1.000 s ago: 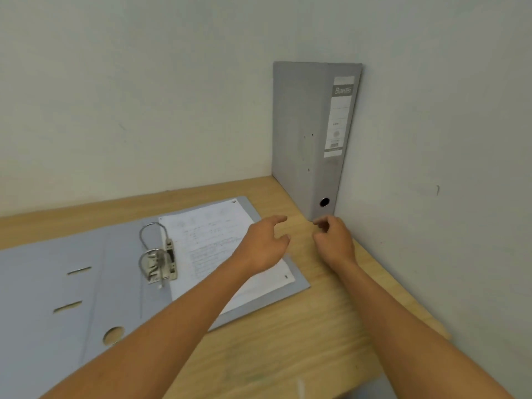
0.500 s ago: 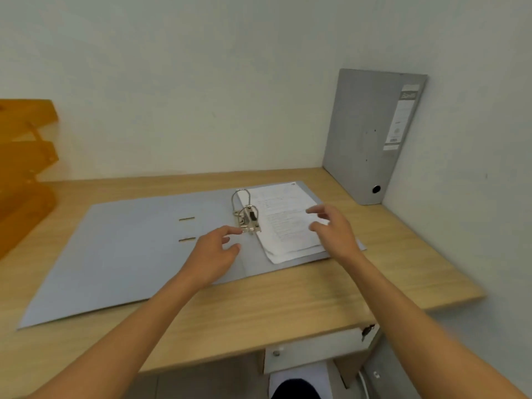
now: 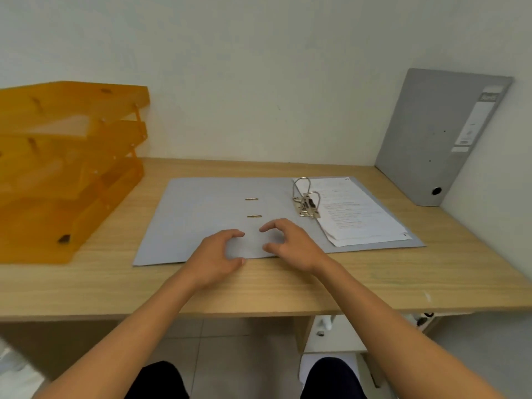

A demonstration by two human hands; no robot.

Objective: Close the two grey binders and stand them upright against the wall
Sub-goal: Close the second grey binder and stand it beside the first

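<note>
One grey binder (image 3: 431, 136) stands closed and upright in the right corner, leaning against the wall. The second grey binder (image 3: 201, 214) lies open flat on the wooden desk (image 3: 259, 286), with its metal ring mechanism (image 3: 305, 201) up and a stack of white paper (image 3: 357, 211) on its right half. My left hand (image 3: 217, 256) hovers over the binder's near edge, fingers curled and apart, holding nothing. Beside it, my right hand (image 3: 290, 243) is also over the near edge, with spread fingers and nothing in it.
A stack of orange letter trays (image 3: 63, 156) takes up the desk's left side. White walls bound the desk at the back and right. Below the desk edge are a tiled floor and my knees.
My view has swung left from the standing binder in the corner. Both hands have drawn back from it and moved left to the near edge of the open binder.
</note>
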